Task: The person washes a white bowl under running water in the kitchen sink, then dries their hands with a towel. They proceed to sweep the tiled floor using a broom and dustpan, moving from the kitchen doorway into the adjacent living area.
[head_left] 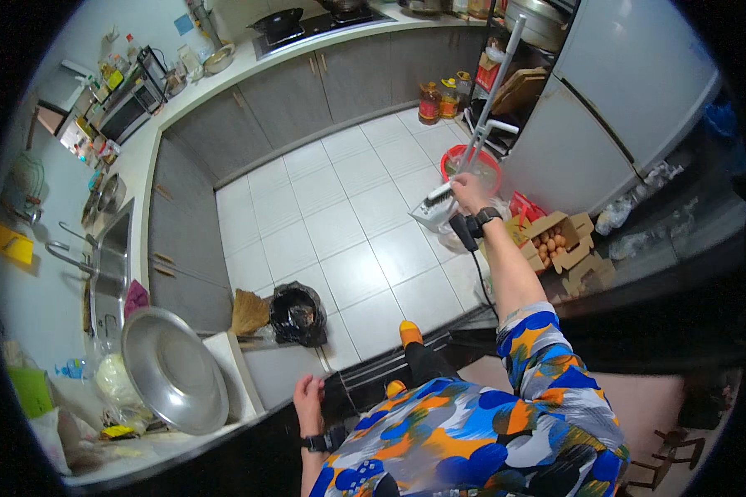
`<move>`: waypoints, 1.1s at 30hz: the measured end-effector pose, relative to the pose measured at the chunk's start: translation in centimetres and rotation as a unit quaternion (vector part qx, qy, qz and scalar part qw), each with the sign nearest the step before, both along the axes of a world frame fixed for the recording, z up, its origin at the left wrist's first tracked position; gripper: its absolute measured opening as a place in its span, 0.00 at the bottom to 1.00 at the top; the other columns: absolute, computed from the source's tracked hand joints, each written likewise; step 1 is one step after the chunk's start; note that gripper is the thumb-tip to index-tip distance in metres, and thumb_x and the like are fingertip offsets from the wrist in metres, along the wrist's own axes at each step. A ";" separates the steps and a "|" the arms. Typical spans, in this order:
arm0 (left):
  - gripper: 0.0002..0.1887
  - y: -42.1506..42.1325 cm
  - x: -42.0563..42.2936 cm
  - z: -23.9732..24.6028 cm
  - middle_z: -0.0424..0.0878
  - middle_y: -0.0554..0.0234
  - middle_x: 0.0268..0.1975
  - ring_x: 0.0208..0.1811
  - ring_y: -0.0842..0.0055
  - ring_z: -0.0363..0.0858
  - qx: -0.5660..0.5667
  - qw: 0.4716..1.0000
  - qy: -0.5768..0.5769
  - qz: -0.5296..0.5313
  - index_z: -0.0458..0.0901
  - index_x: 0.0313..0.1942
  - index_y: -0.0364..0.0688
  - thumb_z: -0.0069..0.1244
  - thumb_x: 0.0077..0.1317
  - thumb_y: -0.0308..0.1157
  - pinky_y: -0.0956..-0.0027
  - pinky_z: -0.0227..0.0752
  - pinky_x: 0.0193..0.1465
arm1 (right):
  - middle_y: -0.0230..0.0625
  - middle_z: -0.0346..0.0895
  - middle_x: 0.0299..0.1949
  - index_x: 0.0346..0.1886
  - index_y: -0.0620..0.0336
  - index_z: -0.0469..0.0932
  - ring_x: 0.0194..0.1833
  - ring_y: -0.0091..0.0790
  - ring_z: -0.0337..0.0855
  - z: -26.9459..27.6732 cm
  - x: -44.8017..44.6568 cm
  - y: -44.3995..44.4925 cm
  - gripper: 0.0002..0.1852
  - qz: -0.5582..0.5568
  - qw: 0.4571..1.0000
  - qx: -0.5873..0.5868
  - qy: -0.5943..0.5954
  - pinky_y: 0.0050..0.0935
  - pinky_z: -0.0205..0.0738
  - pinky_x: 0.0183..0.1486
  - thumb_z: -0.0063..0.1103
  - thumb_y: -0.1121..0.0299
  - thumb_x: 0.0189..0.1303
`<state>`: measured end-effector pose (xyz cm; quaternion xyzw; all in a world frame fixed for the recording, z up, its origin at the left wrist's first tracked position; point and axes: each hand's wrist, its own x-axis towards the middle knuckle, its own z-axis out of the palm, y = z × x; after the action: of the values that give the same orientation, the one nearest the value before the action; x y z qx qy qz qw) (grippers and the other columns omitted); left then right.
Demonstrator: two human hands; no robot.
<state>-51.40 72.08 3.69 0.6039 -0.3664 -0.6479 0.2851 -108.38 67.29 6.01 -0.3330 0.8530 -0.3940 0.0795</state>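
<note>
My right hand (470,194) reaches forward to the low end of a long-handled broom and dustpan set, with its fingers closed around the lower handles. The white dustpan (434,212) hangs just in front of the hand, and the broom's dark bristles (438,195) lie across it. The grey broom handle (498,73) leans up toward the black shelf rack, beside the dustpan's shorter handle with a white grip (502,127). My left hand (309,401) is low by my body, loosely curled and holding nothing.
A red basin (496,163) stands behind the dustpan. Right of my arm is an opened carton of eggs (552,243), near the fridge (566,136). A black-lined bin (297,314) and a straw broom (249,310) are at left. A metal basin (174,369) tilts near the sink.
</note>
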 end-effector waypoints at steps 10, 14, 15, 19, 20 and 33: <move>0.14 -3.6 -3.9 0.0 0.80 0.66 0.37 0.36 0.80 0.79 0.121 0.983 -0.137 0.003 0.72 0.47 0.42 0.50 0.62 0.34 0.76 0.71 0.35 | 0.52 0.77 0.43 0.46 0.58 0.77 0.46 0.52 0.76 -0.4 -16.2 -1.9 0.18 -0.126 0.985 0.114 0.036 0.42 0.71 0.49 0.53 0.64 0.50; 0.15 -5.0 -5.7 0.6 0.80 0.65 0.37 0.36 0.80 0.78 0.139 0.980 -0.138 -0.024 0.72 0.48 0.41 0.50 0.62 0.34 0.75 0.71 0.37 | 0.54 0.75 0.43 0.42 0.62 0.75 0.48 0.54 0.74 -1.0 -21.2 -2.3 0.15 -0.120 0.968 0.186 0.117 0.45 0.68 0.52 0.54 0.66 0.51; 0.15 -5.3 -6.2 0.6 0.80 0.65 0.37 0.36 0.80 0.78 0.140 0.979 -0.144 -0.028 0.72 0.48 0.40 0.50 0.62 0.33 0.75 0.71 0.37 | 0.54 0.73 0.45 0.43 0.63 0.74 0.49 0.55 0.73 -1.4 -22.3 -2.6 0.16 -0.124 0.959 0.208 0.146 0.46 0.68 0.52 0.55 0.66 0.51; 0.15 -6.0 -7.8 0.8 0.80 0.66 0.38 0.37 0.80 0.78 0.155 0.971 -0.177 -0.045 0.72 0.48 0.40 0.50 0.62 0.34 0.75 0.71 0.38 | 0.53 0.66 0.54 0.49 0.62 0.70 0.54 0.53 0.70 -2.8 -26.2 -3.6 0.20 -0.123 0.944 0.248 0.180 0.45 0.67 0.55 0.55 0.67 0.51; 0.16 -6.1 -8.1 0.8 0.80 0.66 0.38 0.38 0.79 0.78 0.161 0.969 -0.182 -0.047 0.72 0.48 0.40 0.50 0.62 0.34 0.74 0.71 0.38 | 0.52 0.65 0.55 0.52 0.62 0.69 0.56 0.52 0.68 -3.1 -27.0 -3.9 0.22 -0.130 0.949 0.243 0.154 0.44 0.65 0.57 0.55 0.67 0.52; 0.15 -6.3 -9.1 -0.1 0.80 0.65 0.41 0.40 0.81 0.77 0.177 0.968 -0.173 -0.050 0.72 0.49 0.38 0.49 0.63 0.32 0.78 0.70 0.39 | 0.43 0.75 0.49 0.51 0.54 0.73 0.53 0.43 0.74 -1.7 -24.1 -8.1 0.23 -0.011 0.900 0.421 0.111 0.42 0.69 0.52 0.58 0.58 0.50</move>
<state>-60.52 65.77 3.61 0.7286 -0.3190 -0.6017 0.0732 -132.50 59.16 4.32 -0.3003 0.9463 0.0407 0.1123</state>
